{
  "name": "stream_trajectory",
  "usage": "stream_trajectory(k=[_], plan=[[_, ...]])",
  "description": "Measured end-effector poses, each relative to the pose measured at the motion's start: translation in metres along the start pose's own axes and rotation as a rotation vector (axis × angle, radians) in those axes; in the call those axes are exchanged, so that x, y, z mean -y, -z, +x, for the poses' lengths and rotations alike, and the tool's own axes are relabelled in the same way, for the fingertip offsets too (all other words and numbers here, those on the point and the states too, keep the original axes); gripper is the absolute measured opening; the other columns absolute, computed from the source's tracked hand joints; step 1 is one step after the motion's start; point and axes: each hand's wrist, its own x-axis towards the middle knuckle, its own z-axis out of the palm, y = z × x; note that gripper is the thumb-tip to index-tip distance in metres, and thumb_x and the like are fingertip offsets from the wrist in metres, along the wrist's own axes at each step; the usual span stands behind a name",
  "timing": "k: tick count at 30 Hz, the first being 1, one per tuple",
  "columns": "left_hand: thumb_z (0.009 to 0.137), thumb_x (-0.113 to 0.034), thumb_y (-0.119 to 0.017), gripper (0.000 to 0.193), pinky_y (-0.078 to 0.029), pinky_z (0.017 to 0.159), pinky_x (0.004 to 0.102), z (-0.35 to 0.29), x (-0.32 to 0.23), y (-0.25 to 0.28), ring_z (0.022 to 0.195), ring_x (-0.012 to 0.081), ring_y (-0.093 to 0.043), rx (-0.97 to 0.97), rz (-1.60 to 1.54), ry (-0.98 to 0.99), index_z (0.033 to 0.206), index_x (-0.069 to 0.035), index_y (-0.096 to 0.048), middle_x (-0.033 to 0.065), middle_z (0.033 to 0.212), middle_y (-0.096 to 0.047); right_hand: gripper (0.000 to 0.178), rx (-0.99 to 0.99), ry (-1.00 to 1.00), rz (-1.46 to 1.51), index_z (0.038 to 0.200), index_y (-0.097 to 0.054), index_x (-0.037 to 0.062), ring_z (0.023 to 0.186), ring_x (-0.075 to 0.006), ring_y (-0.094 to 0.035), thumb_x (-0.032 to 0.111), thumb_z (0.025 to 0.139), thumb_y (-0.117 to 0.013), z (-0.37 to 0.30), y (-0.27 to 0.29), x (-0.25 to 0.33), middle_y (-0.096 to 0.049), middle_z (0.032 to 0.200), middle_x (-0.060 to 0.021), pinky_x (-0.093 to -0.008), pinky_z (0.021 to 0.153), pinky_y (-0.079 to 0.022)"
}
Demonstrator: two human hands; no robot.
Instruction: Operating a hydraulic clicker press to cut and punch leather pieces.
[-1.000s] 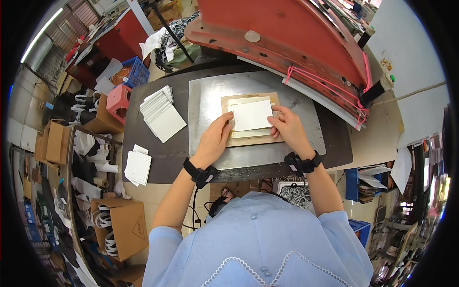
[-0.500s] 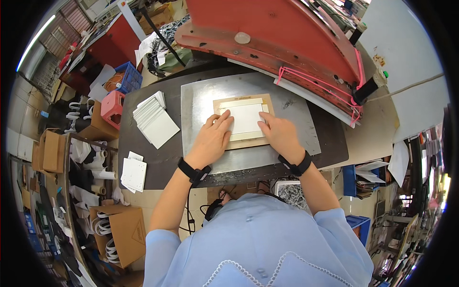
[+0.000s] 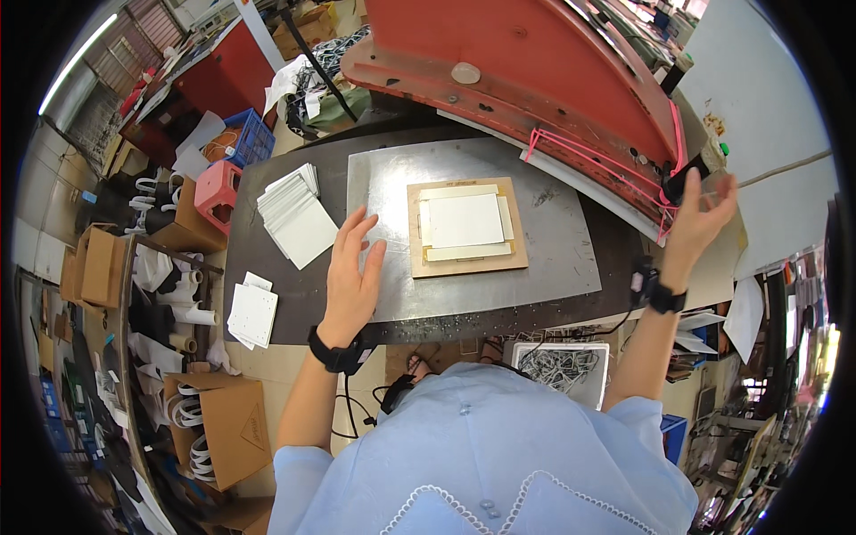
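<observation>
A white rectangular sheet [image 3: 465, 220] lies on a tan wooden board [image 3: 477, 267] with cream strips around the sheet. The board rests on a grey metal plate [image 3: 557, 259]. My left hand [image 3: 350, 285] is raised, fingers apart and empty, over the plate's left edge, between the board and a stack of white cards [image 3: 299, 227]. At the far right my right hand [image 3: 700, 218] is up beside the black handle [image 3: 679, 183] of the red machine [image 3: 526, 53]. Its fingers are spread; whether they touch the handle I cannot tell.
The red machine's arm slants over the plate's far right, wrapped with pink cord [image 3: 593, 165]. A few white cards [image 3: 252, 312] lie at the table's left front. Below its front edge stands a white bin [image 3: 571, 367] of scraps. Cardboard boxes [image 3: 227, 428] stand on the left floor.
Both hands have come off the sheet and board. My left hand has moved left; my right hand has swung far right and up to the machine's handle. The sheet stays on the board.
</observation>
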Motion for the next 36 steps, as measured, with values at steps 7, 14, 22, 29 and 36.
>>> stream_trajectory(k=[7,14,22,29,36], plan=[[0.097,-0.014,-0.054,0.022,-0.049,0.085,0.0304,-0.029,-0.028,0.008,0.106,0.0213,-0.062,0.254,-0.162,0.038,0.113,-0.002,-0.064,0.0127,0.122,-0.063,0.037,0.307,-0.416,0.554,0.111,-0.056,0.0012,0.085,-0.0119,-0.055,0.015,0.083,-0.075,0.029,-0.019,-0.052,-0.057,0.095,-0.0026,-0.0266,0.079,-0.045],[0.097,-0.015,-0.056,0.022,-0.052,0.079,0.0289,-0.038,-0.053,-0.001,0.09,0.0185,-0.068,0.456,-0.243,0.024,0.113,-0.002,-0.066,0.0099,0.102,-0.07,0.047,0.35,-0.384,0.472,0.12,-0.049,-0.0049,0.097,-0.0183,-0.055,0.01,0.083,-0.072,0.012,-0.001,-0.03,-0.056,0.109,-0.0103,-0.0308,0.088,-0.045],[0.091,-0.009,-0.065,0.026,-0.053,0.078,0.0291,-0.021,-0.1,-0.012,0.084,0.0174,-0.067,0.506,-0.412,-0.172,0.116,-0.001,-0.064,0.0096,0.105,-0.071,0.066,0.663,-0.343,0.613,0.142,-0.029,-0.0032,0.125,-0.0225,-0.046,0.003,0.086,-0.065,-0.061,0.063,0.048,-0.046,0.133,-0.0146,-0.0346,0.107,-0.035],[0.085,-0.012,-0.073,0.055,-0.051,0.087,0.0334,-0.004,-0.136,-0.008,0.1,0.022,-0.065,0.411,-0.518,-0.34,0.133,0.0,-0.05,0.0136,0.122,-0.064,0.059,0.643,-0.293,0.395,0.146,-0.034,0.0034,0.137,-0.0261,-0.038,0.021,0.095,-0.058,-0.003,0.105,0.029,-0.043,0.145,-0.0174,-0.0384,0.113,-0.028],[0.083,-0.021,-0.078,0.065,-0.049,0.08,0.0282,-0.008,-0.147,-0.008,0.092,0.015,-0.062,0.239,-0.954,-0.116,0.133,0.001,-0.043,0.0111,0.103,-0.066,0.05,0.485,-0.336,0.576,0.138,-0.042,-0.0016,0.12,-0.021,-0.052,0.032,0.102,-0.049,0.031,0.053,0.011,-0.056,0.127,-0.0157,-0.0338,0.105,-0.037]])
